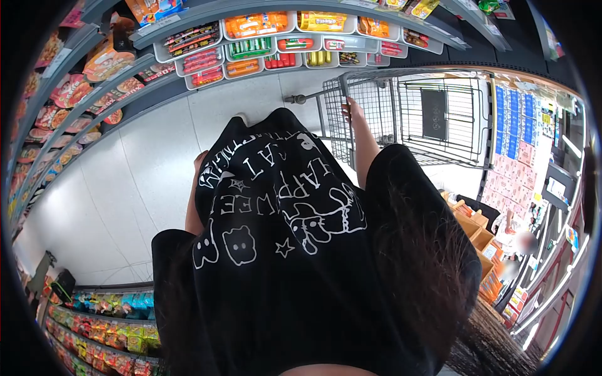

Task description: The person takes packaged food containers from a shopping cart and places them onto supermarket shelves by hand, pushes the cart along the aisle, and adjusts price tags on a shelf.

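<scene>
And here's the right hand, fingers curled round a bar of the cart, arm reaching out and a touch forward. It has a firm-looking hold, well chosen I'd say, since a wheeled thing would drift if left alone. The left hand? Mostly tucked behind the black shirt, only a sliver of it showing, so whether it's open, closed or holding anything, I cannot tell!

The cart, then: ahead and to the person's right, wire mesh sides, a dark panel fixed inside, standing on the pale floor. Off to the side like that, it seems to leave the way to the shelf free.

Further out now, straight ahead: white trays in two tiers, bright packets sorted into them, probably by kind so each can be picked out at a glance. Round to the left, lidded tubs line up, faces outward, presumably for the labels. Low on the left, rows of bags. And over on the far right, blue and pink boxes stacked tall, behind a wooden stand of orange packs!
</scene>
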Tool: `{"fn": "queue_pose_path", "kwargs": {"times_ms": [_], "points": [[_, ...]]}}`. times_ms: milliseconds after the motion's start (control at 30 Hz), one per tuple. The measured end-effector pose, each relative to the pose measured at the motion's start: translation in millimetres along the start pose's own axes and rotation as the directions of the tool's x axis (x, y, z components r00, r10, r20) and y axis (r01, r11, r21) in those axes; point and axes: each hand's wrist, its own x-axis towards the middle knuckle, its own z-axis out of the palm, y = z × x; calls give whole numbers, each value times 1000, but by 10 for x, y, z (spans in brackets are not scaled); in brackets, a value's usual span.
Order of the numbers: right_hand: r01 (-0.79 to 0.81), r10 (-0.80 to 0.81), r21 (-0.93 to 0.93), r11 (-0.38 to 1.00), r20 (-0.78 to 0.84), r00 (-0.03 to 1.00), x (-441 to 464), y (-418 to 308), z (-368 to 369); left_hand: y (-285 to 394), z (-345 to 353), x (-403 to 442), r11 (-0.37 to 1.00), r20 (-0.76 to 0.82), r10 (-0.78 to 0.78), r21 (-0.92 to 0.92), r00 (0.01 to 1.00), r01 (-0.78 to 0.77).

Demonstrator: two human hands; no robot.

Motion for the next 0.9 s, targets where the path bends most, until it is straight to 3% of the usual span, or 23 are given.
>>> {"fn": "queue_pose_path", "kwargs": {"times_ms": [67,100,167,200,567,667,900], "points": [[-156,159,-31,987,128,979,-51,-113,-43,-7,-21,23,996,43,71,42,997,-73],[-156,159,-29,987,130,979,-42,-159,-54,16,-17,18,995,43,68,64,997,-70],[-301,326,-139,943,213,921,-14,-265,-50,46,-1,-9,995,37,53,88,998,-56],[-259,304,-218,941,208,930,-87,-335,-40,60,7,-19,994,34,49,98,998,-52],[-308,375,-285,908,222,900,-175,-569,0,80,4,-82,988,28,21,152,999,-25],[-205,274,-302,931,207,939,-302,-610,5,74,10,-104,987,23,22,158,999,-25],[-293,353,-261,920,227,908,-214,-584,5,61,-17,-129,985,20,33,166,999,-36]]}}
